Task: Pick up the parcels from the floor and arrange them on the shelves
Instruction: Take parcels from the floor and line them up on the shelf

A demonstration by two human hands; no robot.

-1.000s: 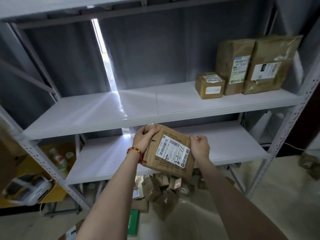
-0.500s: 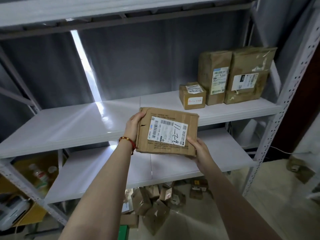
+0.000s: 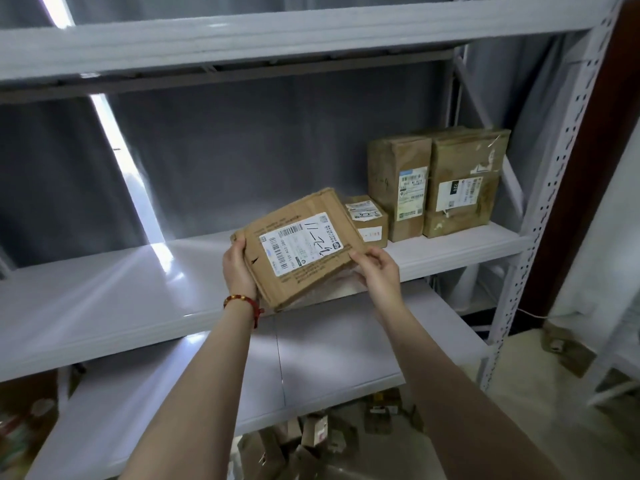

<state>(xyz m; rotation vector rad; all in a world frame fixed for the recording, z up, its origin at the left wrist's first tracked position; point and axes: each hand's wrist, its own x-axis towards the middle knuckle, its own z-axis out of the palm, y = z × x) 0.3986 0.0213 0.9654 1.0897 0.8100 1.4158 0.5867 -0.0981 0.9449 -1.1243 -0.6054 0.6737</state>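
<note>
A flat brown cardboard parcel (image 3: 300,247) with a white barcode label is held tilted over the front of the middle shelf (image 3: 104,292). My left hand (image 3: 238,266) grips its left edge and my right hand (image 3: 375,270) holds its lower right corner. To its right on the same shelf stand a small cube-like box (image 3: 370,221) and two tall brown parcels, one narrower (image 3: 398,188), one wider (image 3: 464,181). Several more parcels (image 3: 311,438) lie on the floor under the lowest shelf.
The white metal rack has an upper shelf (image 3: 242,43) above and a lower shelf (image 3: 329,362) below. A perforated upright post (image 3: 540,220) bounds the right side. Another parcel (image 3: 568,348) lies on the floor at right. A grey curtain hangs behind.
Both hands have lifted the flat parcel up and right, from in front of the lower shelf to the middle shelf's front edge, and turned it so the label slants.
</note>
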